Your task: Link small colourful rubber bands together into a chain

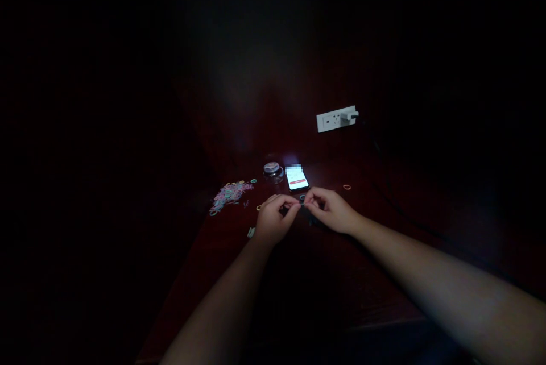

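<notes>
Above the dark red table [213, 274], my left hand [275, 218] and my right hand [333, 210] meet almost fingertip to fingertip. Both are closed in a pinch on one small pale elastic band [302, 204], a short piece of which shows between the fingers. To the left lies a heap of small coloured elastic bands [230, 195]. A light blue band [302, 198] rests just behind my fingertips. Pale green bands [251, 232] lie beside my left wrist, and a yellow one [258, 207] is partly hidden by that hand.
Behind my hands are a lit phone [297, 180] and a round clear jar [273, 173] with a lid. A pinkish band [347, 187] lies to the right. On the wall is a socket [328, 120] with a plug; a dark cable [396, 206] runs along the right.
</notes>
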The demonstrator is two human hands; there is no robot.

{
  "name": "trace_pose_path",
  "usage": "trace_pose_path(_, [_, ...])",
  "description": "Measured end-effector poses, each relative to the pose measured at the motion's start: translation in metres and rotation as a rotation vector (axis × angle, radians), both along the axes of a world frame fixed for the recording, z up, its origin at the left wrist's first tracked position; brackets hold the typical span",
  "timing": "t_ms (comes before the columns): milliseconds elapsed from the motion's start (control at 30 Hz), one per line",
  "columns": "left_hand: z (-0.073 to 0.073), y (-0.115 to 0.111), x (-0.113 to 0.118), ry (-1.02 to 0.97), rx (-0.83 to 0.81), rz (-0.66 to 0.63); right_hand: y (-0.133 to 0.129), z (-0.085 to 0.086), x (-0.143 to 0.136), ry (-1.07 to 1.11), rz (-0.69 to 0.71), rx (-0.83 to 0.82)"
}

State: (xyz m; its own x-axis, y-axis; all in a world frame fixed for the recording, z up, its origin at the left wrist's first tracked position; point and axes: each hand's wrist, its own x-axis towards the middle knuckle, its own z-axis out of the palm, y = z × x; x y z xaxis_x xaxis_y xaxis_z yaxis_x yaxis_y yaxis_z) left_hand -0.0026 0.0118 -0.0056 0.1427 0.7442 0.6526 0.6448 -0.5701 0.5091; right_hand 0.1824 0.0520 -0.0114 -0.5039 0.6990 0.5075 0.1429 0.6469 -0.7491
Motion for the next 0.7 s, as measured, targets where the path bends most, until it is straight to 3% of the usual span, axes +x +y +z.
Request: trace_pose_path(700, [0.0025, -0.0014, -0.0014, 0.03, 0.016, 0.002, 0.0023, 0.0021, 0.0005, -0.026, -0.04, 0.023])
